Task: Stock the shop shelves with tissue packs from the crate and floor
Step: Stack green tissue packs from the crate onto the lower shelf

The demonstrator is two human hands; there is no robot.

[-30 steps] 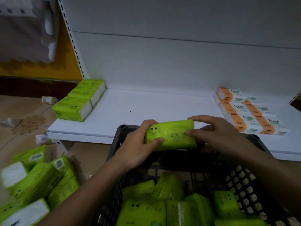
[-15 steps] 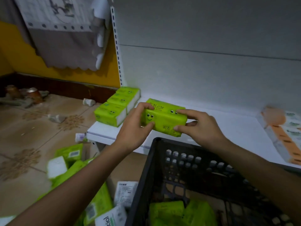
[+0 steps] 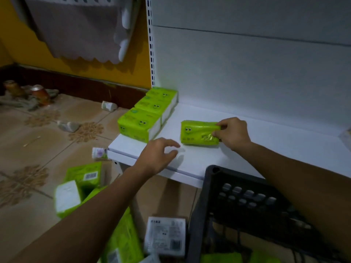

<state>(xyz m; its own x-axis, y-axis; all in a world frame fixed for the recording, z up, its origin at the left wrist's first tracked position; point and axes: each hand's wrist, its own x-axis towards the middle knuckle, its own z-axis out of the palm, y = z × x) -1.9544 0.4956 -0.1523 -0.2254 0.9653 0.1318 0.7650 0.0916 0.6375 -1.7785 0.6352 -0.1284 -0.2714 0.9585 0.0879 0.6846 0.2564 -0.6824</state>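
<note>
Tissue pack (image 3: 197, 132) end under right hand (image 3: 235, 134)

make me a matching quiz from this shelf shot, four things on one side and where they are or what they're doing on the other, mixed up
Things
1. right hand
2. left hand
3. black crate
4. row of three green packs

Places or states
a. at the left end of the shelf
b. below the shelf's front edge, lower right of the view
c. grips the right end of a green pack lying on the shelf
d. hovers over the shelf's front edge, fingers relaxed, holding nothing

Pairs: 1-c, 2-d, 3-b, 4-a
</note>
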